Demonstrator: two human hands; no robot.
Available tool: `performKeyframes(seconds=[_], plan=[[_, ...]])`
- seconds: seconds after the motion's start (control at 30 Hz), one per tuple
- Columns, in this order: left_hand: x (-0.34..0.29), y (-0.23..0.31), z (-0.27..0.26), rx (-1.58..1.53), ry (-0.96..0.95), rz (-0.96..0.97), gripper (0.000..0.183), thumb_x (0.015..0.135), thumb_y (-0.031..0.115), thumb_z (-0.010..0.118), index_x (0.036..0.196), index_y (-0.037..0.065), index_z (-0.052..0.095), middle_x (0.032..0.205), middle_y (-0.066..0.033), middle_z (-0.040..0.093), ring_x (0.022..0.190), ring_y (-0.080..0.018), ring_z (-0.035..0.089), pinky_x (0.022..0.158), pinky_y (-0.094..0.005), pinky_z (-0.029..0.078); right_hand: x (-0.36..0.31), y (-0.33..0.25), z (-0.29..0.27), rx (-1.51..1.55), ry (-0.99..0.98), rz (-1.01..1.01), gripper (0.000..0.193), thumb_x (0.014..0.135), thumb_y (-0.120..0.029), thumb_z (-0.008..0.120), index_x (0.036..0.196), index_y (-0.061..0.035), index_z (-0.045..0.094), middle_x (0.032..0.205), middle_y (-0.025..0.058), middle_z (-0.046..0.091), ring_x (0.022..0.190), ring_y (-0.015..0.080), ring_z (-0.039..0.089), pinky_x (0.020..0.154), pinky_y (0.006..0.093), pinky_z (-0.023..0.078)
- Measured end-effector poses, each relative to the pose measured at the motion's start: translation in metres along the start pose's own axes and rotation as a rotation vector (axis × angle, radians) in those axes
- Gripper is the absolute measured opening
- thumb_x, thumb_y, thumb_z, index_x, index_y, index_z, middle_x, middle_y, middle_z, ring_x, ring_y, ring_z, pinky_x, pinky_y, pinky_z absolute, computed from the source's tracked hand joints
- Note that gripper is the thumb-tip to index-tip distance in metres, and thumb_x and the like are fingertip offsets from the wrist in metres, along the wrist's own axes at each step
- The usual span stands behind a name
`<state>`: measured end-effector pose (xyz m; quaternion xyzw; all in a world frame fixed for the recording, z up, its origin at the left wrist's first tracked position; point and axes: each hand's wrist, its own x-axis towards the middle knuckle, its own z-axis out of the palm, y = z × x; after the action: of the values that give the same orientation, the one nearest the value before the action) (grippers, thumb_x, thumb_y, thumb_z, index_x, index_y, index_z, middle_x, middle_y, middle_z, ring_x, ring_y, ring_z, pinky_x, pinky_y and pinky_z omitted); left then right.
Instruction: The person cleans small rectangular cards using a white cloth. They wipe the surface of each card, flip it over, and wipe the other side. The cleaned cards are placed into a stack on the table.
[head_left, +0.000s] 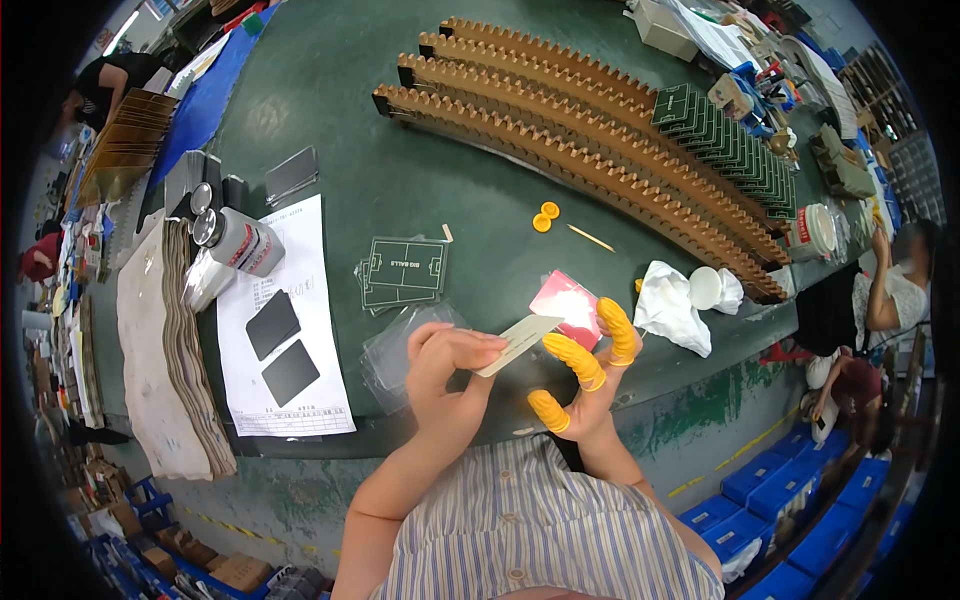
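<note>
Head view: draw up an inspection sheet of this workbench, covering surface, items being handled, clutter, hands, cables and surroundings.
Surface: green tabletop, partly covered.
Items handled: pale card, held up at a tilt; its details are unclear.
Clutter: green cards in a loose pile, black cards on a printed sheet, metal can, wooden stick, crumpled white cloth or tissue.
Hands: left hand pinches the pale card; right hand is open, with yellow finger covers.
Cables: nothing seen.
Surroundings: other people nearby; blue bins lower right.
</note>
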<state>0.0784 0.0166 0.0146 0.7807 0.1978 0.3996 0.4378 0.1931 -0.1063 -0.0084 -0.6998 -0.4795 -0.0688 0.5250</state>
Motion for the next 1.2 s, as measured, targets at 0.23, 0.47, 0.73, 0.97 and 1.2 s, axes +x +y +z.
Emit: performKeyframes(seconds=[0.23, 0.47, 0.73, 0.97, 1.2], plan=[[0.0001, -0.0007, 0.0003, 0.007, -0.002, 0.013, 0.024, 0.071, -0.003, 0.072, 0.080, 0.010, 0.055, 0.084, -0.0042, 0.068, 0.081, -0.0161, 0.062, 0.089, -0.0344, 0.036, -0.0002, 0.0005, -0.0021, -0.058, -0.038, 0.009, 0.047, 0.072, -0.044, 0.071, 0.108, -0.0143, 0.066, 0.137, 0.0164, 0.032, 0.120, 0.0345, 0.026, 0.101, 0.0448, 0.026], [0.0009, 0.0004, -0.0001, 0.004, -0.002, 0.008, 0.023, 0.072, -0.002, 0.073, 0.080, 0.011, 0.055, 0.084, -0.0036, 0.068, 0.080, -0.0153, 0.063, 0.090, -0.0344, 0.035, -0.0009, 0.0027, -0.0027, -0.083, 0.003, 0.016, 0.050, 0.071, -0.045, 0.068, 0.109, -0.0131, 0.065, 0.140, 0.0186, 0.028, 0.122, 0.0306, 0.028, 0.099, 0.0424, 0.023], [0.0004, -0.0004, -0.0003, 0.013, -0.003, 0.017, 0.023, 0.072, -0.002, 0.073, 0.079, 0.011, 0.055, 0.084, -0.0036, 0.068, 0.080, -0.0152, 0.063, 0.089, -0.0344, 0.035, 0.0003, 0.0004, -0.0027, -0.073, -0.004, 0.038, 0.045, 0.073, -0.043, 0.070, 0.106, -0.0110, 0.067, 0.137, 0.0193, 0.033, 0.121, 0.0341, 0.026, 0.102, 0.0443, 0.024], [0.0001, -0.0009, -0.0008, 0.012, 0.004, 0.022, 0.024, 0.071, -0.002, 0.073, 0.080, 0.011, 0.055, 0.084, -0.0037, 0.068, 0.080, -0.0155, 0.063, 0.090, -0.0348, 0.035, -0.0002, -0.0006, -0.0021, -0.030, 0.039, 0.082, 0.046, 0.074, -0.044, 0.069, 0.105, -0.0098, 0.067, 0.137, 0.0194, 0.032, 0.123, 0.0335, 0.026, 0.103, 0.0435, 0.022], [0.0001, -0.0004, -0.0009, 0.011, 0.009, 0.019, 0.024, 0.071, -0.003, 0.073, 0.080, 0.011, 0.055, 0.084, -0.0034, 0.068, 0.080, -0.0156, 0.062, 0.090, -0.0350, 0.035, -0.0003, 0.0001, -0.0036, -0.058, 0.035, 0.095, 0.047, 0.074, -0.043, 0.070, 0.106, -0.0093, 0.067, 0.137, 0.0207, 0.032, 0.123, 0.0337, 0.026, 0.103, 0.0434, 0.023]])
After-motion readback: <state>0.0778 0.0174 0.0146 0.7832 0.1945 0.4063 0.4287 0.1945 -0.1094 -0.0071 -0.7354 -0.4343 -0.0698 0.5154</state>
